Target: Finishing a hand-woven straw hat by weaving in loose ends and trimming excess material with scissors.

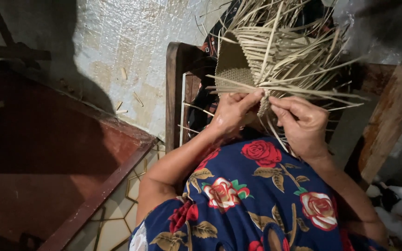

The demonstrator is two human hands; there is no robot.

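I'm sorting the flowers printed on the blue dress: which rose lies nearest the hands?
The solid red rose at the top of the dress, just below the left hand and right hand. The others, pink-and-cream, sit lower.

A dark wooden chair (pixel 175 88) stands beside a reddish-brown wooden board (pixel 47 153) on tiled floor (pixel 117 223).

bare arms, no sleeves reaching the wrists. just below the fingers (pixel 247 98) of both hands, a dark blue dress (pixel 257 200) printed with red and pink roses, tan leaves and small green ones.
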